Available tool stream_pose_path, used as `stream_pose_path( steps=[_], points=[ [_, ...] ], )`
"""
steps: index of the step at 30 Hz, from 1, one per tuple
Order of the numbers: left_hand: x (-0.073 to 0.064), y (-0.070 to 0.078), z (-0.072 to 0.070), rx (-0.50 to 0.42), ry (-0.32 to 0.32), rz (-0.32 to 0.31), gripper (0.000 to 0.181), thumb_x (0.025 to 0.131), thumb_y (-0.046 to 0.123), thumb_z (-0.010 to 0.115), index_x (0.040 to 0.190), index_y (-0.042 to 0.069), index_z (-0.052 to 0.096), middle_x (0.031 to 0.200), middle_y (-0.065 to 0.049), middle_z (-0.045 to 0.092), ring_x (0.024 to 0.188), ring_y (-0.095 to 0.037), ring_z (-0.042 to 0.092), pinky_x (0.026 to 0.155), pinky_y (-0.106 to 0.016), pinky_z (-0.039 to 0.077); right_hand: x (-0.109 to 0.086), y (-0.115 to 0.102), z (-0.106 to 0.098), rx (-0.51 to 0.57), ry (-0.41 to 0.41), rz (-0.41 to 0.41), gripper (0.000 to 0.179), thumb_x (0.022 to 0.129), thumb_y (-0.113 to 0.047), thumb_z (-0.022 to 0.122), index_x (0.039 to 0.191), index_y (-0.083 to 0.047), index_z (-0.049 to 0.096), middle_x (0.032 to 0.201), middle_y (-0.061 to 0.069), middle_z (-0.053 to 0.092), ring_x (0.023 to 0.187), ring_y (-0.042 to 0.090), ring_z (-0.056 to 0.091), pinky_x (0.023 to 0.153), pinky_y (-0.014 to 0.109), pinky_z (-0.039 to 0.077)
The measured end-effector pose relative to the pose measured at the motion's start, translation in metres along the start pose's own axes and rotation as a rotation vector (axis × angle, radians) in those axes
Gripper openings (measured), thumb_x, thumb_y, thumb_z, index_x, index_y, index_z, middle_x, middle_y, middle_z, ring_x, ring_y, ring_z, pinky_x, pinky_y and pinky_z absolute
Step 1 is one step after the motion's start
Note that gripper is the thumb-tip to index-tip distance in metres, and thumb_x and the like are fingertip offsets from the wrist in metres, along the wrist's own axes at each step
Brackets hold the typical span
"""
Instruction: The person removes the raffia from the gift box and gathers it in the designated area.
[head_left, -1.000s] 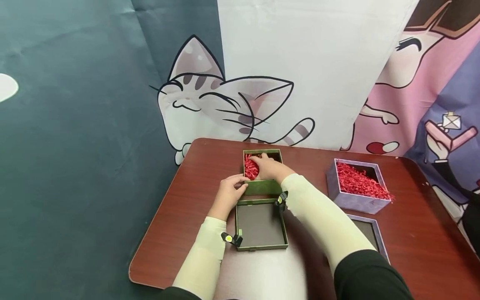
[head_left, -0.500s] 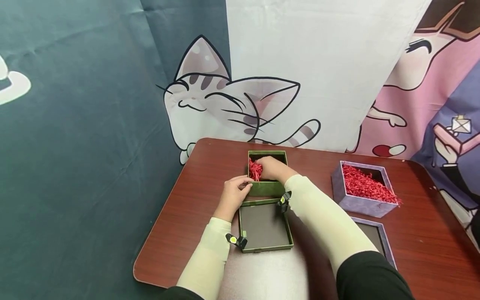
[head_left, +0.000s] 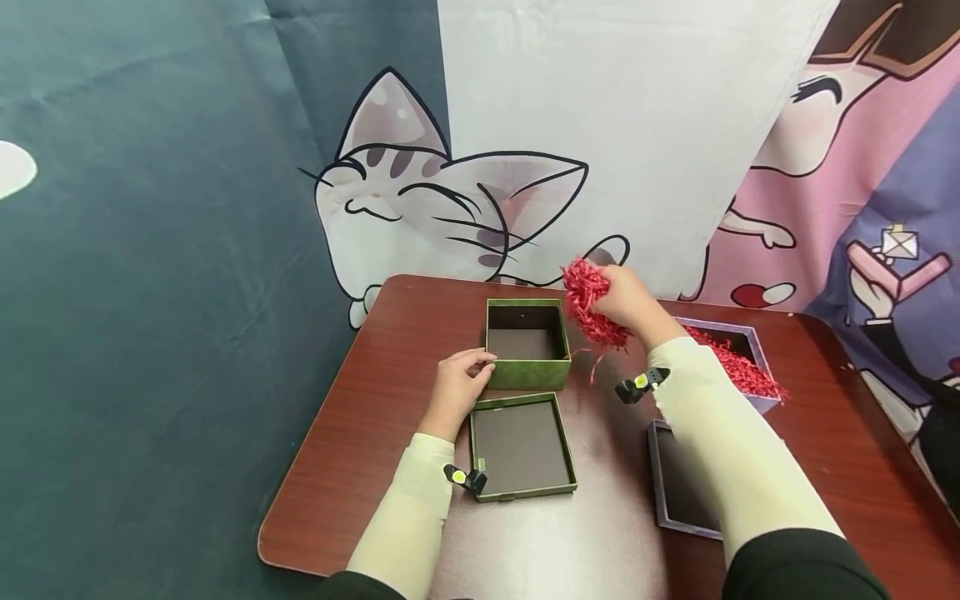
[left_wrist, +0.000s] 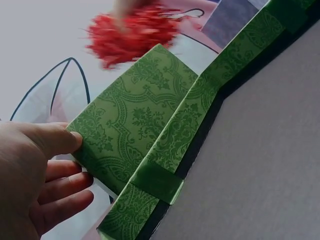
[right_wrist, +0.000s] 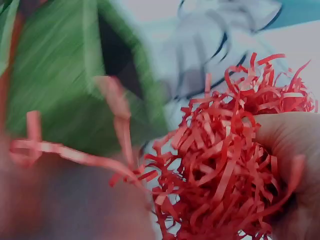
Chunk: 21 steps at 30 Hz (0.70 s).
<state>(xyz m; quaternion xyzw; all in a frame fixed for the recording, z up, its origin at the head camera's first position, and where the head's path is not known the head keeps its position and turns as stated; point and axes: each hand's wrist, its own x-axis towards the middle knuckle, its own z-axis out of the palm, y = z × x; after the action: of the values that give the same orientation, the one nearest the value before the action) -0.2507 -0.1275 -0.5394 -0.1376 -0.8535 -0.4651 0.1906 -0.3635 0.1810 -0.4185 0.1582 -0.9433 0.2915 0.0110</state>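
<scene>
My right hand grips a large clump of red shredded paper, held in the air to the right of the green box. Loose strands dangle from the clump in the right wrist view. The box is patterned, stands without a lid, and shows a bare dark inside. At its front left corner, my left hand pinches the wall, the thumb on the patterned face in the left wrist view. Just in front of the box lies its green-edged lid, inside up.
On the right stands a lavender box heaped with more red shredded paper, partly behind the right forearm. Its lid lies in front, partly covered by the sleeve. A printed cat curtain hangs behind the brown table.
My right hand has lifted the red shredded paper out of the green box and carried it up and right. My left hand stays at the box corner.
</scene>
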Motion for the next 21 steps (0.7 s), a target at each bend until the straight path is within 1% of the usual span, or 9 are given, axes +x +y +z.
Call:
stream_pose_path(
  steps=[1,3,6,9,12,14,16,18,21],
  points=[
    [0.0,-0.001,-0.001,0.005,0.006,-0.002,0.015,0.092,0.008,0.079,0.107,0.01,0.082,0.121,-0.016,0.073,0.084,-0.019,0.075,0.073,-0.032,0.062,-0.004,0.01,0.005,0.003,-0.005,0.022,0.048,0.076,0.001,0.075,0.123,0.002,0.066,0.111,0.026,0.068,0.099,0.041,0.064,0.088,0.057,0.056],
    [0.001,-0.003,-0.002,0.009,0.015,-0.005,0.016,0.092,0.007,0.079,0.107,0.01,0.082,0.121,-0.015,0.074,0.084,-0.019,0.075,0.073,-0.032,0.062,-0.01,0.028,0.021,-0.017,-0.024,0.059,0.054,0.075,-0.002,0.078,0.127,0.004,0.064,0.115,0.029,0.066,0.103,0.043,0.064,0.093,0.058,0.054],
    [0.002,-0.004,-0.003,0.009,0.017,-0.006,0.016,0.092,0.008,0.079,0.108,0.012,0.082,0.122,-0.014,0.073,0.084,-0.019,0.075,0.073,-0.033,0.062,-0.019,0.049,0.049,-0.104,-0.075,0.078,0.063,0.076,-0.008,0.079,0.133,0.009,0.06,0.121,0.034,0.063,0.11,0.048,0.062,0.1,0.06,0.05],
    [0.002,-0.004,-0.004,0.007,0.012,-0.009,0.017,0.093,0.009,0.079,0.109,0.013,0.082,0.123,-0.012,0.073,0.085,-0.018,0.075,0.073,-0.032,0.062,-0.028,0.056,0.071,-0.214,-0.156,0.091,0.071,0.08,-0.017,0.078,0.14,0.011,0.054,0.132,0.038,0.054,0.119,0.053,0.057,0.104,0.063,0.046],
    [0.002,-0.004,-0.004,0.004,0.005,-0.018,0.017,0.093,0.01,0.078,0.11,0.013,0.082,0.123,-0.01,0.073,0.088,-0.018,0.075,0.075,-0.03,0.062,-0.034,0.055,0.076,-0.289,-0.207,0.09,0.077,0.085,-0.027,0.078,0.147,0.008,0.049,0.146,0.04,0.042,0.128,0.058,0.047,0.106,0.067,0.042],
    [0.001,-0.005,-0.003,0.0,0.002,-0.026,0.017,0.094,0.01,0.078,0.11,0.013,0.081,0.123,-0.011,0.073,0.091,-0.019,0.075,0.076,-0.031,0.062,-0.039,0.049,0.068,-0.306,-0.213,0.072,0.082,0.087,-0.035,0.079,0.153,0.001,0.046,0.153,0.037,0.035,0.133,0.059,0.04,0.107,0.071,0.039],
    [0.0,-0.005,-0.003,-0.003,0.003,-0.032,0.017,0.094,0.01,0.078,0.11,0.012,0.081,0.123,-0.012,0.073,0.092,-0.019,0.075,0.077,-0.031,0.062,-0.043,0.041,0.049,-0.292,-0.215,0.035,0.087,0.086,-0.041,0.082,0.157,-0.008,0.043,0.159,0.034,0.029,0.138,0.058,0.033,0.107,0.075,0.035],
    [0.0,-0.005,-0.004,-0.004,0.008,-0.037,0.016,0.094,0.01,0.078,0.11,0.012,0.081,0.122,-0.013,0.073,0.092,-0.02,0.075,0.077,-0.032,0.062,-0.05,0.035,0.024,-0.252,-0.206,-0.008,0.09,0.087,-0.045,0.083,0.16,-0.015,0.04,0.16,0.032,0.028,0.141,0.057,0.029,0.108,0.077,0.031],
    [0.0,-0.006,-0.004,-0.005,0.018,-0.034,0.016,0.094,0.01,0.078,0.109,0.011,0.081,0.122,-0.013,0.073,0.093,-0.02,0.074,0.077,-0.034,0.062,-0.063,0.039,-0.018,-0.198,-0.147,-0.056,0.085,0.088,-0.042,0.083,0.157,-0.013,0.044,0.157,0.031,0.036,0.142,0.056,0.032,0.11,0.076,0.029]
  ],
)
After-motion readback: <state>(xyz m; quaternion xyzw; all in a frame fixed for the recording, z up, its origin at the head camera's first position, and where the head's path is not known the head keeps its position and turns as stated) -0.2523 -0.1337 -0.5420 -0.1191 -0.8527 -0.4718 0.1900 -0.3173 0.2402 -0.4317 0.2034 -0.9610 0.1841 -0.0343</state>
